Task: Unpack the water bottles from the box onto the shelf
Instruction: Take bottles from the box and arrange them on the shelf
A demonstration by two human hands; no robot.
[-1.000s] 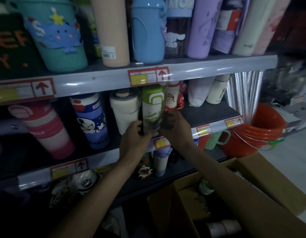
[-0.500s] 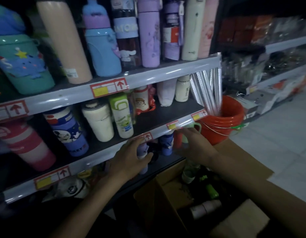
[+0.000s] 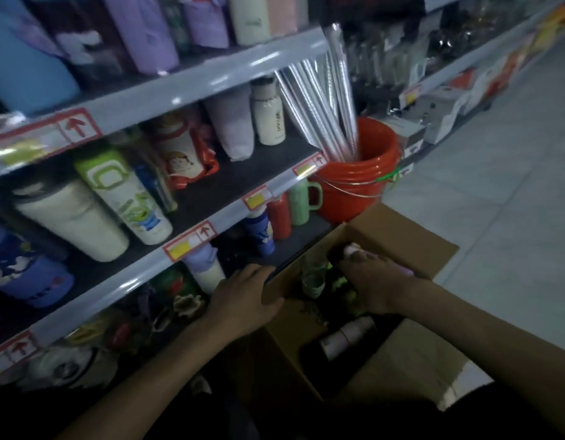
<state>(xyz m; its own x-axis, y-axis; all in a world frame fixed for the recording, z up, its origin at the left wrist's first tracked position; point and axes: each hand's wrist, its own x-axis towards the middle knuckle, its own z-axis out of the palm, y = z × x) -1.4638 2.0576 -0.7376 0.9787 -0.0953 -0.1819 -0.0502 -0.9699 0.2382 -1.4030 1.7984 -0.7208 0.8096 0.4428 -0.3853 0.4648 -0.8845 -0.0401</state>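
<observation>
Now R hand [image 3: 378, 282] is down inside the brown cardboard box [image 3: 411, 236], fingers curled round a pale pink bottle [image 3: 351, 249] lying among others. L hand [image 3: 243, 300] grips the box's shelf-side flap, thumb hooked over the edge. Best approach, I reckon: steady box w/ L, lift bottle straight up clear of neighbours, then stand it upright in the bare gap on the dark grey metal shelf [image 3: 233, 188].

left hand [image 3: 243, 300]: bare, pretty blurry tbh
right hand [image 3: 376, 281]: bare too
left forearm [image 3: 154, 376]: uncovered right down to the frame edge
right forearm [image 3: 497, 319]: same deal
clothes [image 3: 465, 417]: something dark at the bottom, too dim to tell more
</observation>
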